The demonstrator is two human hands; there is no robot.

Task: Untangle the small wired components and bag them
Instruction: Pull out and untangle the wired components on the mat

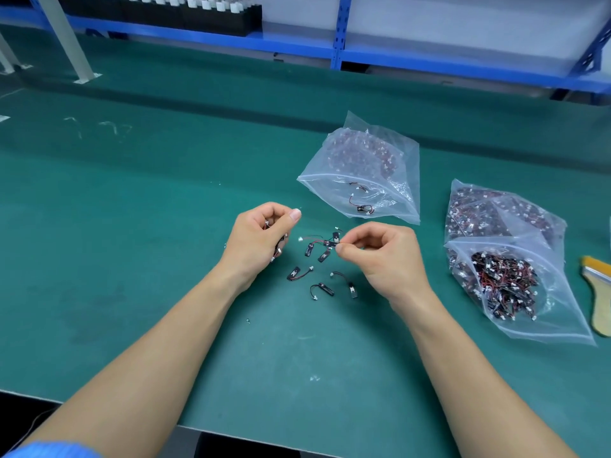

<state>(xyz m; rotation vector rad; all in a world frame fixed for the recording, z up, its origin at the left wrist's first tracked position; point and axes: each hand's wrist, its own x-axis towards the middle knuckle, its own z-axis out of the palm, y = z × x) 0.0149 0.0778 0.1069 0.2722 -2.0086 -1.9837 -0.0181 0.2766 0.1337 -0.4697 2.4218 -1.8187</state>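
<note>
Several small black wired components [322, 274] with red and black leads and white plugs lie loose on the green mat between my hands. My left hand [261, 241] is curled round a bunch of these components, with plugs poking out under the fingers. My right hand [380, 252] pinches one component [332, 243] of a small tangled cluster just above the mat. An open clear bag [367, 173] behind the hands holds a few components near its mouth. To the right lies another open clear bag [509, 269], heaped with tangled components.
A wooden-handled brush [600, 292] lies at the right edge beside the full bag. A blue metal shelf frame [337, 31] runs along the back of the green mat [132, 226]. Grey table legs [66, 38] stand at the back left. The mat's front edge is close to my body.
</note>
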